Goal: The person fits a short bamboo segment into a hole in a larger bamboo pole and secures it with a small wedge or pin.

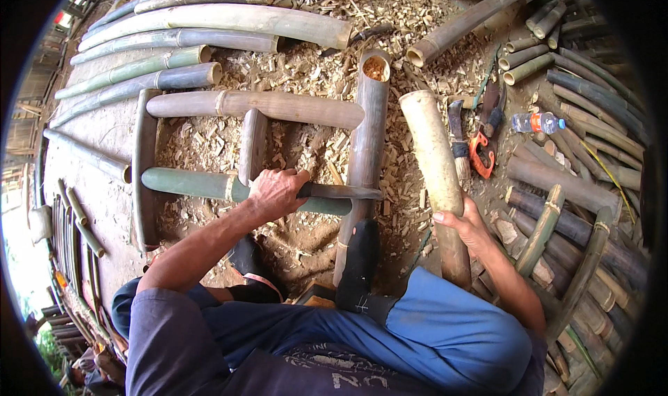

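Note:
A bamboo frame lies in front of me, with a thick post (369,124), a brown rail (278,108) and a green rail (188,184) running across to a narrower left post (144,166). A short bamboo piece (252,142) sits between the rails. My left hand (277,193) is closed round a chisel-like tool, its flat dark blade (341,192) reaching over the thick post where the green rail meets it. Further right, my right hand (467,225) grips a thick pale wooden club (433,152), held upright beside the post. My foot in a black sock (360,257) presses against the post.
Wood chips (313,65) cover the ground. Long bamboo poles (216,24) lie at the far left; cut bamboo (563,173) is piled on the right. Near the club are a knife-like tool (457,128), an orange-handled tool (480,156) and a plastic bottle (536,123).

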### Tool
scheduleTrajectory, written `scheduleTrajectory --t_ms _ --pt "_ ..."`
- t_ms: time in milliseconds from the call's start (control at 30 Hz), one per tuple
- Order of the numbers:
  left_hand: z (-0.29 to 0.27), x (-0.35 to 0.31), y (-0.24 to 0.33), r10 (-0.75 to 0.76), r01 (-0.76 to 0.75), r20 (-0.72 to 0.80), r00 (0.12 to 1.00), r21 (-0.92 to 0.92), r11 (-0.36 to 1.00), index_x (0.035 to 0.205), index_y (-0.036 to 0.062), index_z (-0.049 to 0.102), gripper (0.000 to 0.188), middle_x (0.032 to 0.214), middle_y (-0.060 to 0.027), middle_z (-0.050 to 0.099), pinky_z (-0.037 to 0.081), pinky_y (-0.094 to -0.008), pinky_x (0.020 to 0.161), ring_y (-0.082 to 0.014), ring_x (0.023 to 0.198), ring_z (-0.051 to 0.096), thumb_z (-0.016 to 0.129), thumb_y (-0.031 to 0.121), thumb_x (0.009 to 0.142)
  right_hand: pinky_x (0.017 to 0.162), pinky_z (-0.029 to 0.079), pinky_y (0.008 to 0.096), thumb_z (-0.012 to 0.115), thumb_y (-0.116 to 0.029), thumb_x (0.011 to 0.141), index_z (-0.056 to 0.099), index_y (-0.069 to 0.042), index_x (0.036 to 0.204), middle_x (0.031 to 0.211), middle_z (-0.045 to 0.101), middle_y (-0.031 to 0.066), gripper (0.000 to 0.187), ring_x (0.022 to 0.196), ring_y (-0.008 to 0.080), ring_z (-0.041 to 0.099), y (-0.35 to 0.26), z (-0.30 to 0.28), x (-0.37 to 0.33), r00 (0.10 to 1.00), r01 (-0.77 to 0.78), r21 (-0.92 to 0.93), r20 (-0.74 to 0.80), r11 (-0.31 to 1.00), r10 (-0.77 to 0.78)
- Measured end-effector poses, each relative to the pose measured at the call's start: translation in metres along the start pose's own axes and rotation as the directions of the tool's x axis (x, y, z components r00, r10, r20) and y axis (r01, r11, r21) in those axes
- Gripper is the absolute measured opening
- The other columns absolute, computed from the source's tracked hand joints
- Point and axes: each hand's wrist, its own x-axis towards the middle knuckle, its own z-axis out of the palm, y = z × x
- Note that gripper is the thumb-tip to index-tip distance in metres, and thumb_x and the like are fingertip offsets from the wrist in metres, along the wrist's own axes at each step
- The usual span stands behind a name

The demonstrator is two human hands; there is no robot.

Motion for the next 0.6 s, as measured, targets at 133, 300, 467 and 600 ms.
scheduleTrajectory --t_ms 133,300,467,600 --pt "0.003 0.002 0.000 -0.014 0.015 0.025 1.000 -0.011 1.000 0.108 0.0072 0.063 0.040 0.090 -0.0178 0.074 0.058 -0.0517 0.076 -0.0384 0.088 0.075 0.082 0.036 0.087 0.079 0.060 0.0393 0.089 -0.025 0.080 0.048 -0.003 0.144 0.119 0.064 0.0125 0.079 0.095 0.0244 0.070 0.017 -0.005 0.015 0.958 0.285 -0.294 0.062 0.912 -0.280" --pt "-0.003 0.010 0.005 -0.144 0.139 0.139 0.980 0.046 0.989 0.098 0.0044 0.068 0.016 0.085 -0.0229 0.075 0.059 -0.0520 0.074 -0.0395 0.084 0.076 0.069 0.019 0.091 0.080 0.062 0.0455 0.092 -0.026 0.074 0.054 -0.006 0.138 0.111 0.067 0.0206 0.077 0.094 0.0298 0.072 -0.015 0.005 0.012 0.801 0.563 -0.763 0.407 0.319 -0.439" --pt "-0.009 0.022 0.003 -0.074 0.060 0.121 0.990 0.113 0.992 0.095 0.0026 0.074 0.018 0.087 -0.0243 0.076 0.061 -0.0508 0.076 -0.0391 0.083 0.077 0.059 0.009 0.086 0.081 0.060 0.0408 0.094 -0.038 0.069 0.057 -0.006 0.128 0.111 0.066 0.0120 0.076 0.101 0.0274 0.068 -0.013 -0.039 0.086 0.556 0.641 -0.600 0.793 -0.478 -0.250" --pt "-0.012 0.020 0.003 -0.120 0.106 0.176 0.977 0.088 0.990 0.097 0.0016 0.074 0.020 0.090 -0.0251 0.076 0.061 -0.0508 0.077 -0.0397 0.084 0.077 0.059 0.010 0.086 0.080 0.062 0.0416 0.096 -0.040 0.070 0.056 0.000 0.130 0.103 0.065 0.0115 0.082 0.097 0.0266 0.067 -0.017 -0.010 0.077 0.586 0.679 -0.602 0.789 -0.421 -0.184"
